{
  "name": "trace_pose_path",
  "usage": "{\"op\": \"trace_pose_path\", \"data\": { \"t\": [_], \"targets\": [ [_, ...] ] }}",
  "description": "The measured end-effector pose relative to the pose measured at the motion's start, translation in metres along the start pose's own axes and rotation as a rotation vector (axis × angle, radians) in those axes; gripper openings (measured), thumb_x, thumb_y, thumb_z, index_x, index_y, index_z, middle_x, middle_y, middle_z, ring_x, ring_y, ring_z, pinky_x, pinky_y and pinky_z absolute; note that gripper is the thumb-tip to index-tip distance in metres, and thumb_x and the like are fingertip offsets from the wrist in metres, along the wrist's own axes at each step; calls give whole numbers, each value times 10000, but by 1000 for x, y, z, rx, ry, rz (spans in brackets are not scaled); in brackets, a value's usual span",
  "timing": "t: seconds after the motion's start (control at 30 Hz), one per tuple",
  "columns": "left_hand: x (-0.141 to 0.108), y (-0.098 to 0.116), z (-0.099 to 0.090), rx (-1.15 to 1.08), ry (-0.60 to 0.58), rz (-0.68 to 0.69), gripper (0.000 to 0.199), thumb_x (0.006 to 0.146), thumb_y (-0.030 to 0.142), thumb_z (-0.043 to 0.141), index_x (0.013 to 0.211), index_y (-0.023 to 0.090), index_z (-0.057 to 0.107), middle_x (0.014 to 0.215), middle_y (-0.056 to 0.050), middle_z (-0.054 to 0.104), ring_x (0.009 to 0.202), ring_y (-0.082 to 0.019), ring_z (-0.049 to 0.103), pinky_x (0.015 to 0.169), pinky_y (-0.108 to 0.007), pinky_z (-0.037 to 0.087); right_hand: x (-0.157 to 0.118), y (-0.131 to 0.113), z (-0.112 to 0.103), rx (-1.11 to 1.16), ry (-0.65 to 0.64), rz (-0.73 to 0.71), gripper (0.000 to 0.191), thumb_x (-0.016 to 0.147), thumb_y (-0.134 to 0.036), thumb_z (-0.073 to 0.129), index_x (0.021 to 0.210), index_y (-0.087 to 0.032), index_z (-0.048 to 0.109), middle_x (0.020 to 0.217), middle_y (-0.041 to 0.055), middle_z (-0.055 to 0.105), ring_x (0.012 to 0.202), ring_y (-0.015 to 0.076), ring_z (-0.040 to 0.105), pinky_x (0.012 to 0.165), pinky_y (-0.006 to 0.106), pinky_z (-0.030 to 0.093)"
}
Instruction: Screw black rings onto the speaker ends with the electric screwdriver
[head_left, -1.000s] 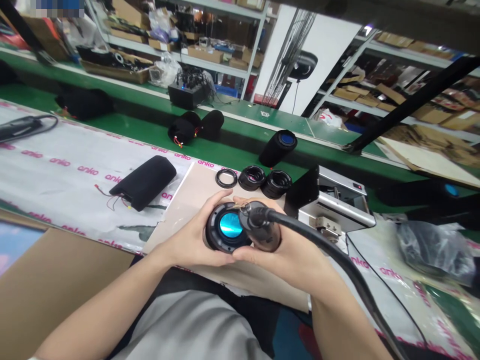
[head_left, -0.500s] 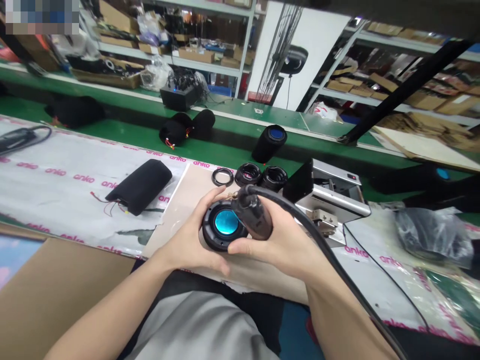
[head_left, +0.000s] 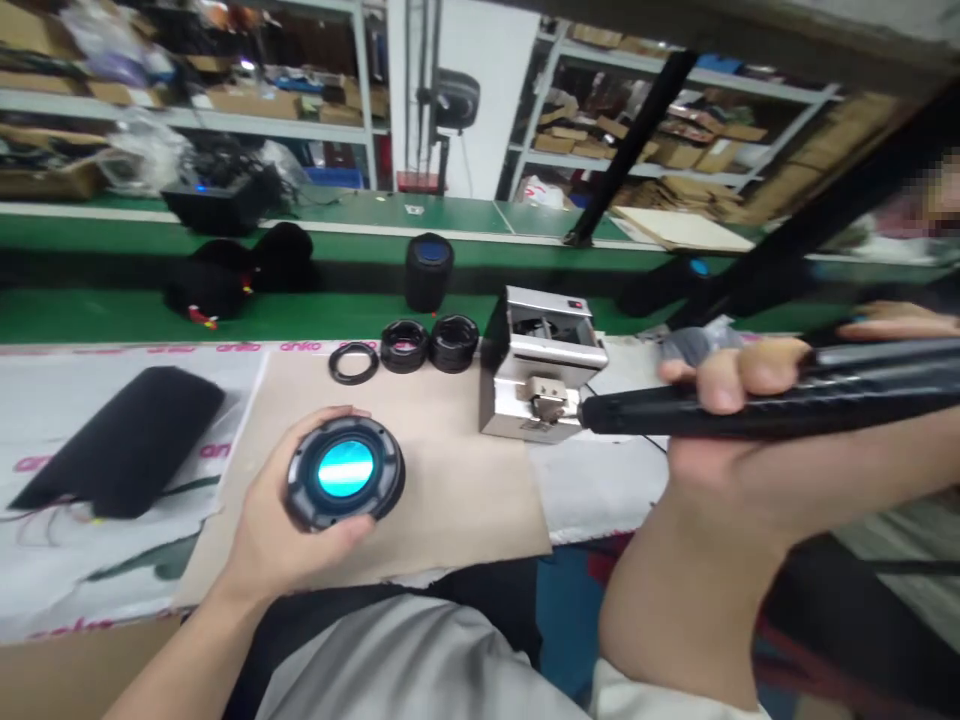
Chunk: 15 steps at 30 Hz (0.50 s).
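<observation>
Currently the left hand (head_left: 296, 505) is grasping a round speaker driver (head_left: 345, 470), cupping it from below with the fingers curled around its black ribbed rim and the reflective blue-cyan centre facing up. The driver is held over a beige cardboard sheet (head_left: 457, 500); whether it touches the sheet cannot be told. The right hand (head_left: 739, 420) is clenched around a black electric screwdriver (head_left: 885, 380), held level at about 3 o'clock from the driver, its tip pointing left. That tip meets or sits just beside a small bracket (head_left: 546, 395) on the front of a silver metal screw feeder (head_left: 544, 365); contact is unclear. A grey T-shirt (head_left: 405, 660) fills the lower frame at 6 o'clock. At 9 o'clock from the driver, a black fabric speaker sleeve (head_left: 127, 440) lies on white plastic film (head_left: 112, 590) printed with pink "anko" lettering. At the sheet's 12 o'clock edge are a thin black ring (head_left: 353, 362) and two thicker black ring parts (head_left: 405, 346) (head_left: 454, 342), side by side. Beyond them, a black cylindrical speaker (head_left: 429, 272) stands upright on a green workbench (head_left: 480, 305). Two black padded bundles (head_left: 225, 275) lie at 11 o'clock, and metal shelving (head_left: 637, 150) holding cardboard boxes stands farthest off.
</observation>
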<state>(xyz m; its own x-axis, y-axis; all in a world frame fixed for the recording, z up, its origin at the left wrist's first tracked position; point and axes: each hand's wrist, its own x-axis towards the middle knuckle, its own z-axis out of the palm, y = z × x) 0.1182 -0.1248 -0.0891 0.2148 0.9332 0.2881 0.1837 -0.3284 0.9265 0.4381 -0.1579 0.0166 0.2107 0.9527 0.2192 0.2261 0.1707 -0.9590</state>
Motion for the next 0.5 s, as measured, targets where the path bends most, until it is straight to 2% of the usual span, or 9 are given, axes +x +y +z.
{"op": "trace_pose_path", "data": {
  "t": [0.1, 0.17, 0.23, 0.3, 0.4, 0.5],
  "targets": [
    [10, 4, 22, 4, -71, 25, 773, 707, 457, 950, 1368, 214, 632, 1387, -149, 722, 1301, -388, 696, 1111, -476, 567, 7, -4, 0, 12, 95, -18, 732, 745, -897, 788, 1083, -253, 706, 690, 46, 636, 707, 283, 732, 554, 356, 551],
    [20, 10, 44, -32, -160, 23, 850, 681, 458, 965, 1405, 212, 593, 1379, -155, 726, 1281, -389, 712, 1094, -478, 583, 15, -1, 0, 51, 190, -53, 757, 769, -977, 672, 1016, -262, 662, 671, 29, 591, 637, 243, 685, 542, 345, 519],
    [28, 17, 66, -71, -249, -5, 917, 656, 456, 977, 1431, 209, 555, 1386, -164, 724, 1271, -390, 721, 1083, -477, 594, 23, 3, 2, 169, 309, -128, 753, 803, -1006, 583, 934, -264, 597, 644, 0, 532, 539, 185, 593, 516, 327, 473],
    [33, 22, 82, -106, -312, -33, 905, 650, 456, 979, 1410, 206, 554, 1390, -170, 720, 1264, -388, 725, 1065, -466, 603, 29, 8, 4, 309, 382, -192, 723, 821, -976, 604, 871, -258, 545, 619, -20, 498, 473, 145, 509, 480, 313, 420],
    [36, 25, 93, -134, -345, -32, 820, 663, 445, 973, 1342, 207, 578, 1367, -164, 721, 1235, -374, 734, 1026, -442, 614, 35, 12, 8, 391, 327, -180, 695, 786, -913, 735, 831, -246, 544, 594, -30, 514, 450, 132, 503, 446, 306, 377],
    [35, 25, 93, -124, -340, 11, 790, 674, 417, 966, 1334, 221, 577, 1353, -143, 720, 1226, -363, 733, 1024, -439, 611, 36, 13, 11, 378, 252, -136, 712, 737, -900, 799, 829, -239, 550, 592, -40, 534, 461, 130, 514, 454, 305, 389]
  ]
}}
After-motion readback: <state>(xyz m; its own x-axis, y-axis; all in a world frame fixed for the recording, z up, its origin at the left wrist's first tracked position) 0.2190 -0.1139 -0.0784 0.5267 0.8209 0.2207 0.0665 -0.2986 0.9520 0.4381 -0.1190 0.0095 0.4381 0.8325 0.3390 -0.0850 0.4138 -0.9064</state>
